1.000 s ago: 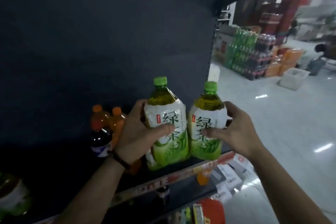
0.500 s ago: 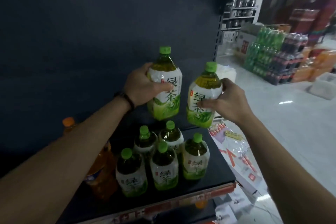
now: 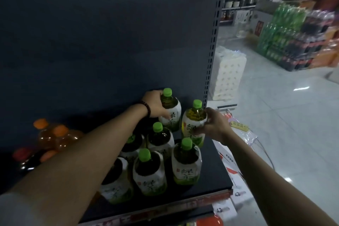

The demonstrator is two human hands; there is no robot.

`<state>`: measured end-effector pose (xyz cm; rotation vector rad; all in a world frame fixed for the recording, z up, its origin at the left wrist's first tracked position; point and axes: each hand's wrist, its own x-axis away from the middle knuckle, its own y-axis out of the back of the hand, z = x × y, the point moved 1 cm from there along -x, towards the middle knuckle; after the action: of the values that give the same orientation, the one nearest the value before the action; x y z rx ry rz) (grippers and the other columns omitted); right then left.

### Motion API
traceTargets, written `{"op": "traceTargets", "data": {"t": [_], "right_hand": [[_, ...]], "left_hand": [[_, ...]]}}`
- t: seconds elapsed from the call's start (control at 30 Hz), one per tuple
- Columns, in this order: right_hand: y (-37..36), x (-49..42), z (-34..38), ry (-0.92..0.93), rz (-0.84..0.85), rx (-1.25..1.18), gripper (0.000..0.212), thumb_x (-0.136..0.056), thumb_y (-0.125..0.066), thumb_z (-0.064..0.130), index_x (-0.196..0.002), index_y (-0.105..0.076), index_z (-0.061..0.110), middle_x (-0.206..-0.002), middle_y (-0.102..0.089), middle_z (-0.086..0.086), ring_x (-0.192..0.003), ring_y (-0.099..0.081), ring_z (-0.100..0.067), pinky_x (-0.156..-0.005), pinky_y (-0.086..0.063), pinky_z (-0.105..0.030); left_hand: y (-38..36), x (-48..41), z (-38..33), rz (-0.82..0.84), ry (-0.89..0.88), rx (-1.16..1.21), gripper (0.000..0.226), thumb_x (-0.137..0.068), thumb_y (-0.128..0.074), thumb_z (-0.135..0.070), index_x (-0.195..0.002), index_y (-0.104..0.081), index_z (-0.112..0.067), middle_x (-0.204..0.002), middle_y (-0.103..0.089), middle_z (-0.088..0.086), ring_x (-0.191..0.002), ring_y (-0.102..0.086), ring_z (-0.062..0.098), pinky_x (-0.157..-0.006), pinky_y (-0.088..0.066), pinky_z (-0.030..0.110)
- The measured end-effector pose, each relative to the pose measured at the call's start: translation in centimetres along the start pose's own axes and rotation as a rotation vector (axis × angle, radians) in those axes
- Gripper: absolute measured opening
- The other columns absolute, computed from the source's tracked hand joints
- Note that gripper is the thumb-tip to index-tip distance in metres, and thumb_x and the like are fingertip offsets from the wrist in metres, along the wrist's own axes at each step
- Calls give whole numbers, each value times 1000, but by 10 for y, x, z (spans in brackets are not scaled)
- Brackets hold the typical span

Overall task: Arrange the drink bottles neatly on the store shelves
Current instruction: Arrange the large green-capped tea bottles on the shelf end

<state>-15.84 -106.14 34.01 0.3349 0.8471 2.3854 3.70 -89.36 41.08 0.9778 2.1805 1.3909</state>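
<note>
From the head view, my left hand (image 3: 156, 103) was wrapped around the shoulder of one green tea bottle (image 3: 169, 111) at the back of the shelf (image 3: 214, 169), close to the dark back panel (image 3: 110, 33). My right hand (image 3: 213, 124) was closed on a second green tea bottle (image 3: 193, 123) just beside it, near the slotted upright (image 3: 211, 60). I could not tell whether either base was resting on the shelf. Five more green tea bottles (image 3: 149, 174) stood in front, close together, with orange-capped bottles (image 3: 53, 137) off to the left.

I judged these full bottles heavy and top-steady only when gripped high. The label film looked slick and the plastic walls would give under pressure, so the shoulder just below the green cap (image 3: 197, 103) seemed the safest hold.
</note>
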Motion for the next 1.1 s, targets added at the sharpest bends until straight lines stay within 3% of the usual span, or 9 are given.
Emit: {"op": "traceTargets", "data": {"t": [0.13,0.3,0.47,0.53,0.6,0.7,0.83,0.93,1.1], "right_hand": [[-14,-4,-25,31,100,-16,76,-39,-96,42,-108,-64,40,-101,-76,4,-91,-75,-16,-82,-64,-50],[-23,-12,-33,92,199,-6,95,-42,-92,53,-130,-56,44,-117,-72,7,-100,-74,-17,-85,-64,-46],[-8,10,-22,3,291,-168,103,-70,-86,-12,-156,-38,19,-138,-59,-4,-131,-60,-32,-104,-55,-55],[-2,22,-18,-3,156,-241,84,-78,-81,-12,-148,-47,22,-135,-61,2,-135,-56,-28,-109,-51,-56],[0,44,-8,24,-144,-263,50,-85,-78,-3,-125,-64,23,-117,-73,3,-116,-69,-20,-100,-57,-53],[-9,95,22,45,-522,-254,20,-88,-73,7,-100,-72,23,-92,-77,8,-86,-74,-10,-82,-63,-41],[-41,154,58,175,-611,-234,13,-89,-70,5,-92,-70,18,-88,-73,7,-79,-71,-11,-71,-60,-33],[-75,188,77,283,-561,-69,11,-91,-69,7,-94,-68,17,-88,-71,8,-76,-68,-10,-68,-57,-27],[-136,248,94,361,-443,77,7,-89,-69,11,-96,-70,15,-78,-70,3,-68,-66,-15,-62,-53,-32]], "left_hand": [[-30,-5,19,102,66,-28,84,-49,-102,-34,-124,-67,-24,-120,-71,-3,-106,-68,20,-89,-55,28],[-24,-8,30,233,101,51,73,-56,-101,-31,-121,-69,-23,-118,-73,-4,-107,-70,18,-97,-58,36],[2,2,22,398,175,150,42,-86,-83,-36,-123,-70,-20,-122,-73,4,-110,-69,23,-97,-60,47],[23,19,15,272,139,0,44,-95,-68,-48,-131,-65,-22,-128,-68,3,-116,-65,23,-100,-58,45],[43,50,6,33,58,-68,45,-98,-63,-48,-135,-62,-23,-130,-67,-1,-118,-64,20,-102,-53,38],[60,133,-7,-285,-75,135,21,-97,-67,-41,-114,-70,-29,-97,-73,-16,-90,-69,3,-81,-55,23],[44,242,-9,-433,-160,379,7,-97,-68,-34,-92,-71,-29,-79,-71,-14,-75,-67,-1,-63,-50,10],[17,295,9,-349,-181,381,11,-98,-66,-36,-92,-70,-27,-75,-69,-14,-73,-67,0,-60,-49,11],[-44,367,86,69,-107,153,21,-98,-59,-52,-91,-63,-32,-82,-68,-14,-74,-64,1,-65,-56,27]]}}
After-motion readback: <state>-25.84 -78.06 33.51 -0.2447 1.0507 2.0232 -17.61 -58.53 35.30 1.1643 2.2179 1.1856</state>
